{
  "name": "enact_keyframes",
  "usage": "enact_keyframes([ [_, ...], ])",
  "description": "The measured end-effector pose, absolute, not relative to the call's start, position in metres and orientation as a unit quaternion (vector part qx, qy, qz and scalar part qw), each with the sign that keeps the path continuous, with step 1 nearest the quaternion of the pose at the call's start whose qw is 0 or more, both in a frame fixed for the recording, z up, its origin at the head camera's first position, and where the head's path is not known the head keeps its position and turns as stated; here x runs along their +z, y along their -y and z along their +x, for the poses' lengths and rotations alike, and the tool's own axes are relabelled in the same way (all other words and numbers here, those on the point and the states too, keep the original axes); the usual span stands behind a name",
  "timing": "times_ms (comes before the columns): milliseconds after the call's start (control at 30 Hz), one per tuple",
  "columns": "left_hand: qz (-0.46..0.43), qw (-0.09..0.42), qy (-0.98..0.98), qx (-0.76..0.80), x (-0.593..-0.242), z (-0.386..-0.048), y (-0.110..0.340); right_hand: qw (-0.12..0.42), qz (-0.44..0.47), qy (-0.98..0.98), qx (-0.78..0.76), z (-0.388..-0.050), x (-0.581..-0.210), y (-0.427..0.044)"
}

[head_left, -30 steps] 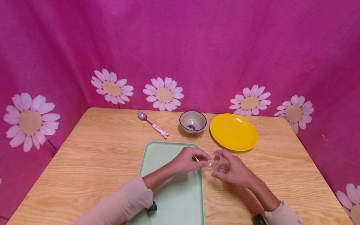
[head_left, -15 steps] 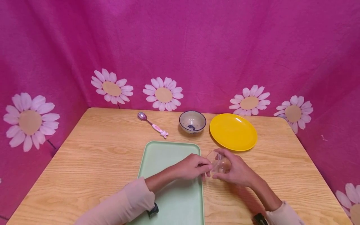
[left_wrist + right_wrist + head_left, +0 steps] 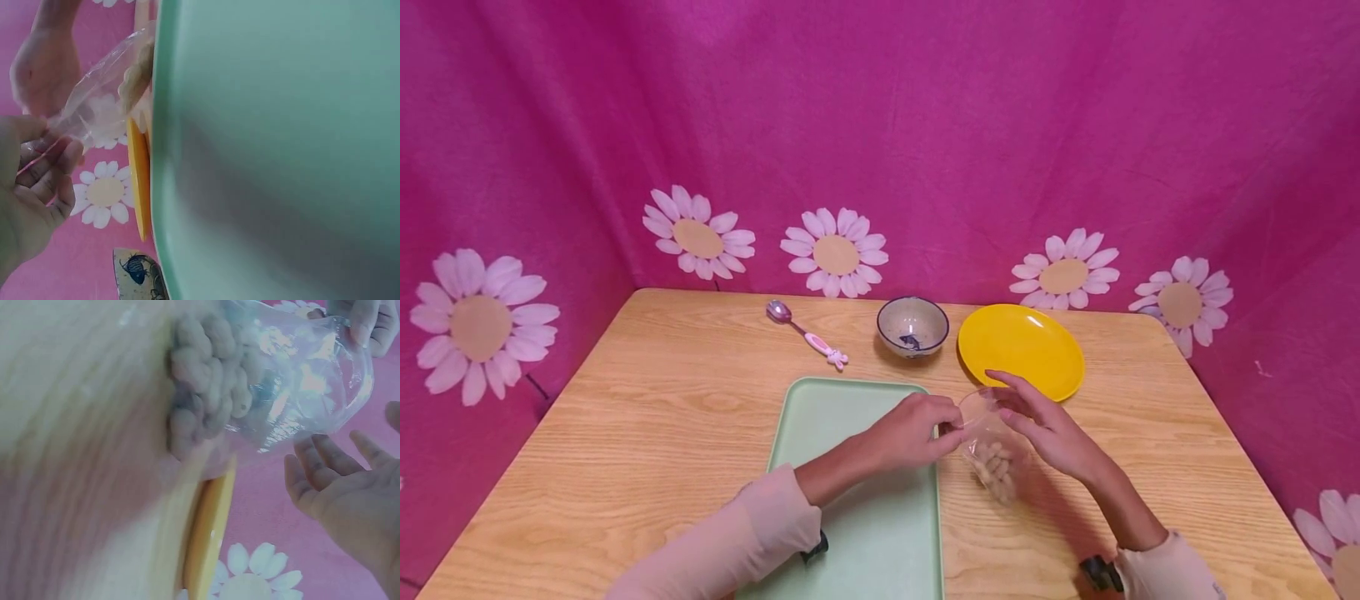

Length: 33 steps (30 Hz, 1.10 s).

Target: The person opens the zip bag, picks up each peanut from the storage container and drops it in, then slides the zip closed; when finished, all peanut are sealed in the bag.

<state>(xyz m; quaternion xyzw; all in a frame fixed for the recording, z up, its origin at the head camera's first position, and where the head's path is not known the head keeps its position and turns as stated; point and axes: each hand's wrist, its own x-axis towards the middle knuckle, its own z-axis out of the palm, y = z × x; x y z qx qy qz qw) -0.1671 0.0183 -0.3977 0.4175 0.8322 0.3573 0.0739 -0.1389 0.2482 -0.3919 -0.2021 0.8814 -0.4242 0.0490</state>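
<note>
A clear plastic bag (image 3: 982,429) hangs just right of the tray, its mouth spread open at the top. Several peanuts in their shells (image 3: 212,375) lie bunched at its bottom. My left hand (image 3: 912,432) pinches the bag's rim between thumb and fingers, as the left wrist view also shows. Beside the bag's mouth is my right hand (image 3: 1051,425), its fingers extended and apart. In the right wrist view those fingers (image 3: 325,462) are close to the plastic without gripping it; whether the tips touch it I cannot tell.
A green tray (image 3: 880,533) lies under my left forearm. Behind stand a patterned bowl (image 3: 913,327) and a yellow plate (image 3: 1022,346), with a pink rabbit-handled spoon (image 3: 808,335) to their left. A pink flowered curtain (image 3: 925,150) rises behind the wooden table (image 3: 662,400).
My right hand has let go of the bag and drawn slightly up and right, its fingers extending. The bag now hangs from my left hand, with the peanuts showing at its bottom.
</note>
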Motion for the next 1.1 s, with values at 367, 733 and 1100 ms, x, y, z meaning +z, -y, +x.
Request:
enact_keyframes([
  [367, 0.428, 0.004, -0.816, 0.388, -0.390, -0.171, -0.017, -0.068, -0.230, -0.913, -0.331, -0.132, -0.375, -0.260],
  [733, 0.295, 0.006, -0.818, 0.493, -0.390, -0.167, -0.024, -0.063, -0.143, -0.926, -0.345, -0.125, -0.367, -0.265],
  [1100, 0.157, 0.092, -0.774, 0.606, -0.396, -0.168, -0.032, 0.037, -0.043, -0.872, -0.485, -0.130, -0.382, -0.274],
])
